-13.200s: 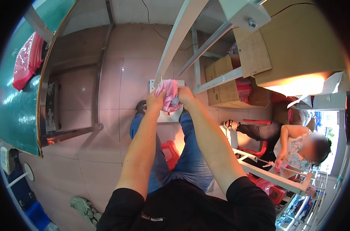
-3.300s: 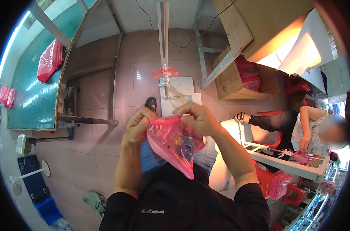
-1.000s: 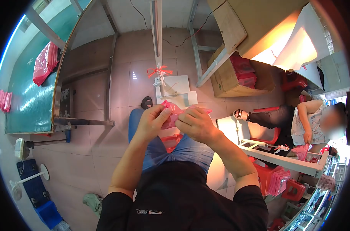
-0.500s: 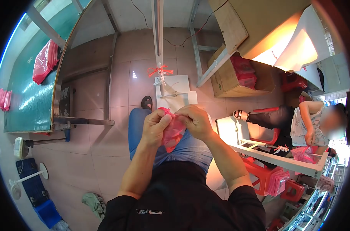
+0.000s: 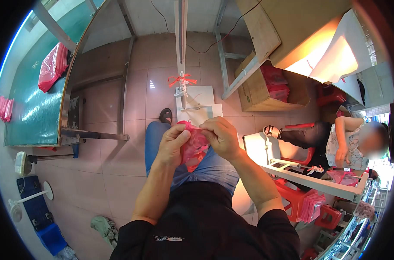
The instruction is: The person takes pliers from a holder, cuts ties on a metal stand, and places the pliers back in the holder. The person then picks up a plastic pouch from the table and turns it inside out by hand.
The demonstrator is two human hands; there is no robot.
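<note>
My left hand (image 5: pixel 172 145) and my right hand (image 5: pixel 222 136) together pinch the gathered top of a small pink plastic bag (image 5: pixel 193 145), held over my lap. The bag hangs bunched between the two hands, and its contents are hidden. Just beyond my hands stands a white machine base (image 5: pixel 199 108) with an upright post and red ties (image 5: pixel 180 80) knotted on it.
A green table (image 5: pixel 32 104) with pink bags (image 5: pixel 52 67) lies to the left. A cardboard box (image 5: pixel 259 89) of pink bags sits on the floor beyond. Another person (image 5: pixel 344 143) works at a white frame (image 5: pixel 309 180) on the right. Red stools stand beside me.
The bag's top has been gathered tighter between my fingers, and my hands have drawn closer together. They stay over my lap.
</note>
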